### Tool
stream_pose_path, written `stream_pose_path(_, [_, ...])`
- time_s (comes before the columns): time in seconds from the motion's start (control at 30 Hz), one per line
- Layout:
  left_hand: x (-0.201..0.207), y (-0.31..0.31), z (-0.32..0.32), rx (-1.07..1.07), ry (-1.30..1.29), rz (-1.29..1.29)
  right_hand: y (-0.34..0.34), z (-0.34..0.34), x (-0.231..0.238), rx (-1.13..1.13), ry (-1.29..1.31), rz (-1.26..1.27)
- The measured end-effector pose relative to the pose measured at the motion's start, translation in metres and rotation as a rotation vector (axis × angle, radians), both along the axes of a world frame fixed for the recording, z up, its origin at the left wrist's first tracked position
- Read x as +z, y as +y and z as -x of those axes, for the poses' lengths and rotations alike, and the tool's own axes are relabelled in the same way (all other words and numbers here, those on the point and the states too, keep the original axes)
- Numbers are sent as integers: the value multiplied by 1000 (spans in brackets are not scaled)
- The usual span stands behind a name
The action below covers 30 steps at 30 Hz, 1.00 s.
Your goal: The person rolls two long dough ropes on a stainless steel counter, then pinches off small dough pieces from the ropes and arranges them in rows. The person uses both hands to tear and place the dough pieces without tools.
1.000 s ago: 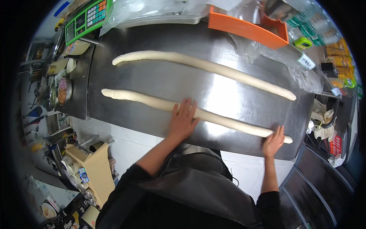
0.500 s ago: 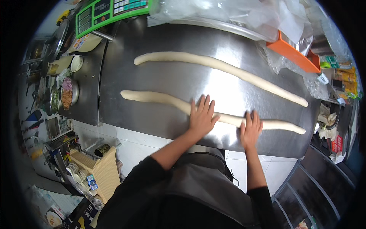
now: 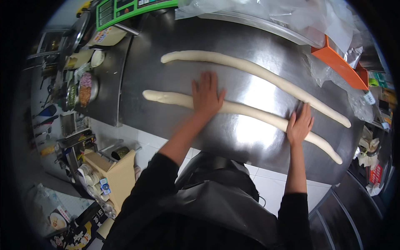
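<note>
Two long pale ropes of dough lie across the steel worktop. My left hand rests flat over the left part of the near dough rope, its fingers stretched toward the far side and slightly blurred. Farther right, my right hand lies palm down on the same rope, fingers extended, fingertips close to the far rope. Under both palms the dough is hidden. The far dough rope runs roughly alongside, curving down to the right, with neither hand clearly on it.
A green scale and clear plastic bags stand along the back edge. At the back right is an orange bin. Bowls of chopped ingredients sit at the left, and a tan woven cabinet stands below.
Both hands have moved apart and away from me, rolling the near dough rope. Its right end now angles closer to me. The whole view has shifted slightly.
</note>
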<state>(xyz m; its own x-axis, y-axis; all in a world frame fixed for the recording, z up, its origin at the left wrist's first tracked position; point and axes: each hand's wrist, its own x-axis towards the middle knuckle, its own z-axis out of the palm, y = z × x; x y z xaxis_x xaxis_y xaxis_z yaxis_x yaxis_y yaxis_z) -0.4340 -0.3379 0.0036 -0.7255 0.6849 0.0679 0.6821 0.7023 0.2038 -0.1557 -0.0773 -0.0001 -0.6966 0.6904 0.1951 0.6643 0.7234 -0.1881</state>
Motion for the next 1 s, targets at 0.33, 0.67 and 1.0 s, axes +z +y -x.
stream_pose_path(0.33, [0,-102,-20,-66,-35,17,-63,-66,5,-43,-129,104])
stream_pose_path(0.67, [16,-131,49,42,-7,87,-20,-31,0,37,-75,-16])
stream_pose_path(1.0, [17,-155,116,-76,-107,-139,-186,97,8,181,-167,119])
